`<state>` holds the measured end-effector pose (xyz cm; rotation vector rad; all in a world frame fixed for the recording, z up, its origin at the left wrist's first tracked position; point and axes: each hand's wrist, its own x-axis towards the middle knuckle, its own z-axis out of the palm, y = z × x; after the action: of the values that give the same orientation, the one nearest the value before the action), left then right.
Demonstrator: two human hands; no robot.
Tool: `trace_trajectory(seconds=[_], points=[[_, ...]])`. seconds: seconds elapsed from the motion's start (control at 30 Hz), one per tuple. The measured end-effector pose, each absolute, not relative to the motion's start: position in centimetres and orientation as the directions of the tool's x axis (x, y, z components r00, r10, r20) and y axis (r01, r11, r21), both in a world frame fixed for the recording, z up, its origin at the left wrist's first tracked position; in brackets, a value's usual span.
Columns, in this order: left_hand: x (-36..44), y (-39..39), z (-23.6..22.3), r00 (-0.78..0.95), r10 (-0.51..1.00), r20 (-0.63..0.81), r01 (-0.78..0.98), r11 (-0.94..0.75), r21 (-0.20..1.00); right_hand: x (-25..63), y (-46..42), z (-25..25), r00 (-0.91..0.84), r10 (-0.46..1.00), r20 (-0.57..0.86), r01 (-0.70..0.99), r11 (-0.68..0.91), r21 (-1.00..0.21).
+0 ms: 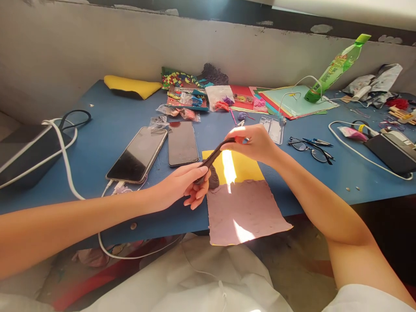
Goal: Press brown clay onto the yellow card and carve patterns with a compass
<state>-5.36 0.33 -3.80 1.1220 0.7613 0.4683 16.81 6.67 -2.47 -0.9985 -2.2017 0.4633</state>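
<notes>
A dark strip of modelling clay [215, 155] stretches at a slant between my two hands, above the table. Its lower end is gripped by my left hand [191, 182], the thumb pressed on top. My right hand [251, 142] pinches the thinner upper end between thumb and fingertips. Below them lies a yellow sheet [248, 167], its near part covered by a flat mauve clay layer [245, 208] with uneven edges that overhangs the table's front. Beside my left fingers, a dark ridged clay piece [213, 178] rests on the sheet's left side, partly hidden by that hand.
Two phones, one larger [138, 154] with a cable and one smaller [183, 143], lie left of the sheet. Glasses [312, 149] and a black power bank [391, 151] are at right. Behind are clay packets [191, 100], coloured paper [300, 102] and a tilted green bottle [338, 69].
</notes>
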Motion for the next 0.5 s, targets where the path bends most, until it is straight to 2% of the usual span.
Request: trace_trajectory(seconds=[0.1,0.27,0.37,0.5], points=[[-5.3,0.3,-4.0,0.665,0.693,-0.28,-0.011,0.384,0.923,16.8,6.6,-2.3,-0.447,0.788,0.422,0.419,0.602,-0.68],[-5.5,0.4,-4.5,0.676,0.705,-0.215,-0.114,0.388,0.915,15.8,5.1,-2.0,-0.604,0.699,0.382,0.165,0.579,-0.798],[-5.6,0.5,-4.6,0.715,0.672,-0.195,-0.115,0.387,0.915,14.8,3.9,-2.7,-0.681,0.603,0.415,0.099,0.637,-0.764],[-5.6,0.7,-4.3,0.78,0.603,-0.17,-0.076,0.36,0.93,13.7,3.0,-4.1,-0.72,0.54,0.436,0.197,0.761,-0.618]])
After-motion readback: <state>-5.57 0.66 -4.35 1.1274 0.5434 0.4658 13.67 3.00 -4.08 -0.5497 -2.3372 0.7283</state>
